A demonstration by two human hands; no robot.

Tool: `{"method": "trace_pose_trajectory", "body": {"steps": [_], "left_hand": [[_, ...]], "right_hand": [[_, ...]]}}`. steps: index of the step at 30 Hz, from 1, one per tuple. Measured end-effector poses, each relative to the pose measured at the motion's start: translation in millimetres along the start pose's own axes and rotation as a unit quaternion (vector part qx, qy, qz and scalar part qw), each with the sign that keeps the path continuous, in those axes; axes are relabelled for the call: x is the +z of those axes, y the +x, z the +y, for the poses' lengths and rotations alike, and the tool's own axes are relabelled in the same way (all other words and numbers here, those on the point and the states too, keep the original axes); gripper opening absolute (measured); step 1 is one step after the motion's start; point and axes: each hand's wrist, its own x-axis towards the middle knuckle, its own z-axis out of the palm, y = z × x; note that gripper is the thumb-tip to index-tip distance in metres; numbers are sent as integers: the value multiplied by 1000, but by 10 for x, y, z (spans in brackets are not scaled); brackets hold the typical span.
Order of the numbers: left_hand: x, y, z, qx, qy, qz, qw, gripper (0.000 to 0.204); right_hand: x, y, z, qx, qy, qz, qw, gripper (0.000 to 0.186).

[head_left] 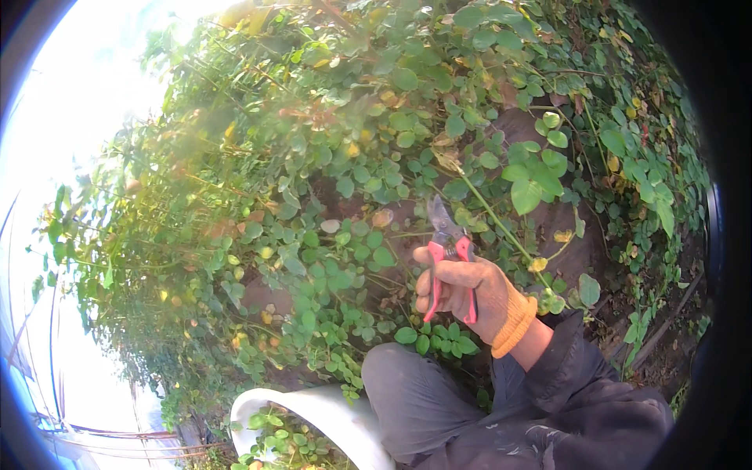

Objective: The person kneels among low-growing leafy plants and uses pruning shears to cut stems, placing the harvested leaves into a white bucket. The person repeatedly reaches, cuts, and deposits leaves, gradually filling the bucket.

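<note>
Pruning shears (448, 230): 2 pinkish-red handles (434, 278), grey blades (441, 215). Glove (479, 282): bright-orange cuff (515, 323), brownish elsewhere. Sleeve (565, 368): black, pale smudges. Trousers (407, 403): grey. Container (341, 409): white. Foliage (526, 196): mostly green, flecked yellow and brown. Ground (576, 235): dull brown.

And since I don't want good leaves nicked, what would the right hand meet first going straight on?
Probably the small green leaves just past the pruning shears that the right hand holds, left of the dry cane tip; their depth is unclear.
</note>
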Motion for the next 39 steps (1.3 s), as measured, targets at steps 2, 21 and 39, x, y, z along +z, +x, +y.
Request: {"method": "trace_pose_trajectory", "body": {"steps": [2,21,39], "left_hand": [[-8,-28,-70,-11,-3,-14,1000,42],[-167,-156,-784,0,54,2,999,47],[425,-1165,-1034,239,131,-323,906,54]], "right_hand": [[11,-14,42,15,2,9,1000,47],[-6,-642,-1418,-390,-329,138,849,60],[-1593,11,-1052,-158,-352,224,895,18]]}}
